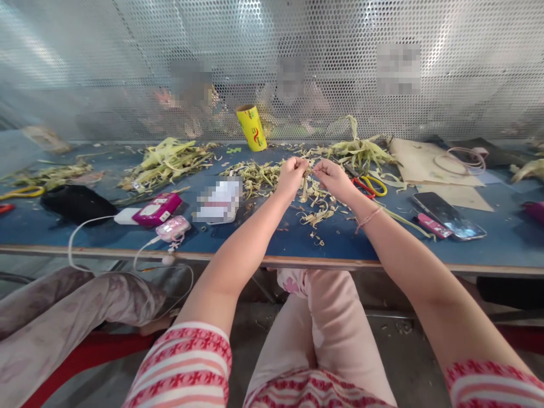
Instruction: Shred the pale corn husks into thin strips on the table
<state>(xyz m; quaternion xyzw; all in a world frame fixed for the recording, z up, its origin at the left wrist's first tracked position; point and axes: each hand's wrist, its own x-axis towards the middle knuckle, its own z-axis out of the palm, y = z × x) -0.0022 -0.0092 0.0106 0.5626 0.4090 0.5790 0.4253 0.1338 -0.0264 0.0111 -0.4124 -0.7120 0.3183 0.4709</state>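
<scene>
A wall full of holes (238,34) stood behind the blue table (340,241). A yellow tube (252,129) had an open top, its bottom hidden. The left hand (292,177) pinched a dry strip (305,180) over curly scraps (257,177); I couldn't tell if the right hand (334,177) gripped it too.

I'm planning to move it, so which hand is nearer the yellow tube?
Left. The left hand is on the near side of the yellow tube, to its right; the right hand lies farther right.
</scene>
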